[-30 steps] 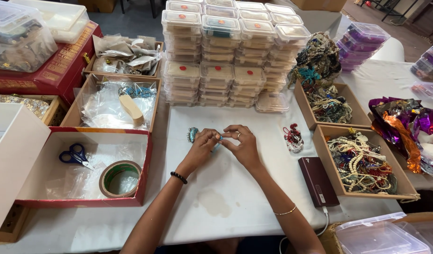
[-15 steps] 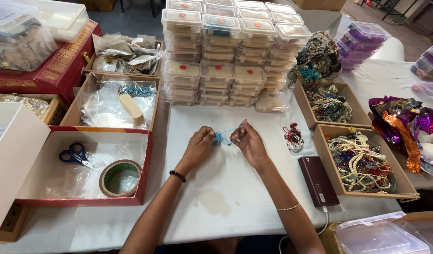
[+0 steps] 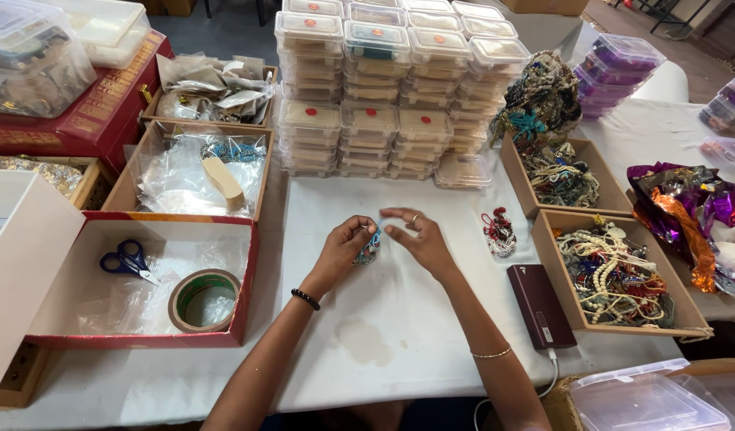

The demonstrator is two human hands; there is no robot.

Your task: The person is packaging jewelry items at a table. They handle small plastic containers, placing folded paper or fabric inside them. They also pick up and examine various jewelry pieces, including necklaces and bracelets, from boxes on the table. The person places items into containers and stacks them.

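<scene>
Small beaded piece pinched over the white sheet.

My left hand (image 3: pixel 341 249) is closed on the beads (image 3: pixel 368 247); my right hand (image 3: pixel 415 239) hovers half open, holding nothing. A loose grip could scatter them. Stacked boxes (image 3: pixel 383 88) crowd twelve o'clock, a tray (image 3: pixel 543 239) three; room lies at six.

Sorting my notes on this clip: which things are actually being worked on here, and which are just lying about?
In hand:
left hand
right hand
small blue beaded piece, held between both

Lying about:
scissors
tape roll
stacked clear boxes
dark red case
tray of necklaces
</scene>
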